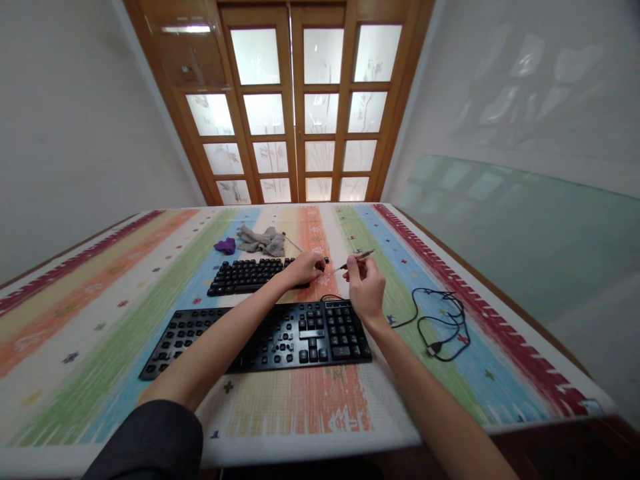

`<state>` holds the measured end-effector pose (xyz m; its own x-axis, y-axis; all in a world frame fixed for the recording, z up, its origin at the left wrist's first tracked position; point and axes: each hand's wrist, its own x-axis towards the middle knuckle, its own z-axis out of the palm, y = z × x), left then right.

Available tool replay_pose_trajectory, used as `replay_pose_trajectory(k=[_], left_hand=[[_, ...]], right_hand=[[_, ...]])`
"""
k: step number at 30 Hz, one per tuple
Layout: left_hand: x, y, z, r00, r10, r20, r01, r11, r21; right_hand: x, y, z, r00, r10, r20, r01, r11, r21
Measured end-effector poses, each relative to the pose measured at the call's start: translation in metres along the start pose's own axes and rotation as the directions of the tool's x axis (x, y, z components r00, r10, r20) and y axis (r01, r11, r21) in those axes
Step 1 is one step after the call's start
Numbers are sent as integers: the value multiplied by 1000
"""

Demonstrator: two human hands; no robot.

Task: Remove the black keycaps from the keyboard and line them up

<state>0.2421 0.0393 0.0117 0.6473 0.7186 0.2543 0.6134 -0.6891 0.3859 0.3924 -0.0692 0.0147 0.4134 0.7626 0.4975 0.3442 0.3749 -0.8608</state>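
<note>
Dark sleeve is filling the lower left, its arm crossing the lower-centre keyboard: left side showing capless, number-pad keys wearing caps, loose keycaps lying mid-frame. Left hand is curling inward, its hold unclear; right hand is gripping a slim tool, tip angling leftward.

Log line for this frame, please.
left hand: at small dark piece; right hand: holding slim tool; keyboard: partly stripped; keycaps: in rows behind it

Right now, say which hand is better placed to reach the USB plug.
Likely the right hand: it is nearer the USB plug, though holding a pen-like tool; the left hand is farther.
</note>
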Motion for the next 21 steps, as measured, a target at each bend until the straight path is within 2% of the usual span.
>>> replay_pose_trajectory(k=[7,21], left_hand=[[4,-7,2,999,41,29,-43,996,73],[1,-11,-2,998,-57,-12,58,980,192]], right_hand=[[1,0,0,1000,-7,-2,7,1000,13],[0,-2,-1,998,-31,62,30,999,17]])
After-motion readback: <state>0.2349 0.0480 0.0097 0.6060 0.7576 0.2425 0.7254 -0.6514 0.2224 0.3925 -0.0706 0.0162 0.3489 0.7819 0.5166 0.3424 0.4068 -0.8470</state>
